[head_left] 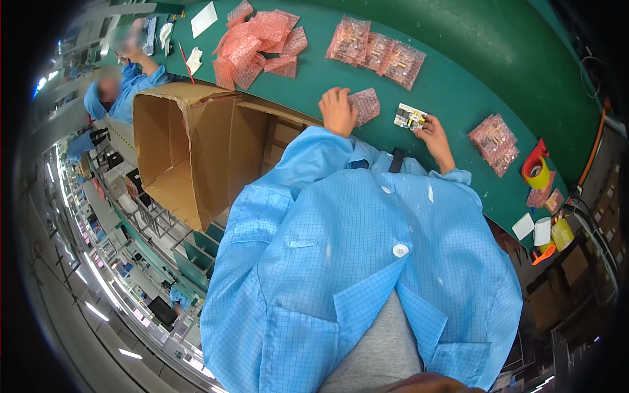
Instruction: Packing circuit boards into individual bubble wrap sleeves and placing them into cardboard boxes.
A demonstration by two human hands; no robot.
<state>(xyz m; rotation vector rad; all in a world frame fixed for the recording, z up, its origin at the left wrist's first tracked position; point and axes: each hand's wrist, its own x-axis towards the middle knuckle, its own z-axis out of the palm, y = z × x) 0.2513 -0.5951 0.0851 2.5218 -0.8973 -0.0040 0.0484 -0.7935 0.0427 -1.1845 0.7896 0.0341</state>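
Note:
My right hand (435, 137) pinches a small circuit board (407, 116) by its near right edge, thumb and fingers closed on it. The board is white, with black and yellow parts, and it is held over the green bench. To its left, a single pink bubble-wrap bag (367, 105) lies by my left hand (338, 111). Those fingers are bent over the bag's left edge and grip it. The bag looks flat, and its opening cannot be made out.
A heap of pink bubble bags (255, 42) lies at the far left. Bagged boards (377, 49) sit at the back, with more bagged boards (493, 143) on the right. Beyond those is a tape dispenser (536, 171). A cardboard box (196, 144) stands left; a co-worker (124, 92) sits past it.

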